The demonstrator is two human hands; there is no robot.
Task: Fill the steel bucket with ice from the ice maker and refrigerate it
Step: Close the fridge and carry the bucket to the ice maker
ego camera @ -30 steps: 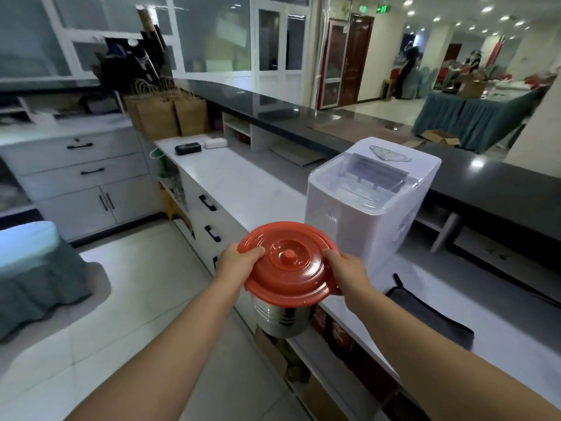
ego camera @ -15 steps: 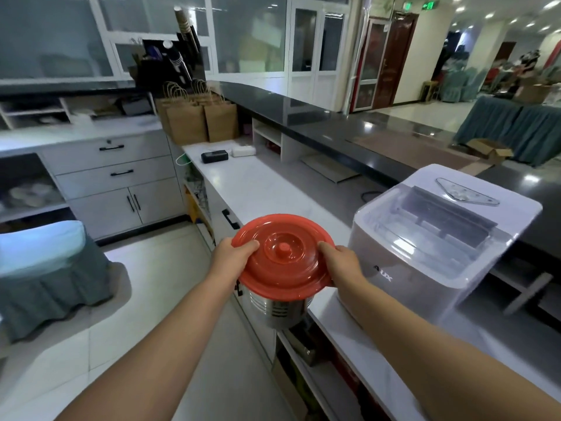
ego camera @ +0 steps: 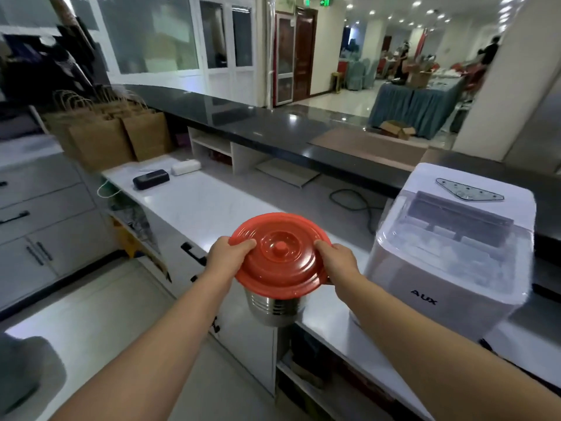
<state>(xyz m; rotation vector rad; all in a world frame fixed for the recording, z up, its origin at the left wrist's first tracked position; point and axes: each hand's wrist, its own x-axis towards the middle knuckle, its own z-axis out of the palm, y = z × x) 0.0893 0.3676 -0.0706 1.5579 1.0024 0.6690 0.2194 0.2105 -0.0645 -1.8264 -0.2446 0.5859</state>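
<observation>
Gripping red lid (ego camera: 280, 253) rim with left hand (ego camera: 226, 253) and right hand (ego camera: 338, 262); could drop steel bucket (ego camera: 271, 308) if red lid unseats.

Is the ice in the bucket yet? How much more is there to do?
Nothing looks done yet. The left hand and right hand hold the bucket by its red lid, which is on, above the counter edge beside the ice maker, whose clear top looks shut. Left: lid off, open the ice maker, scoop ice in, then put the bucket in a fridge.
</observation>
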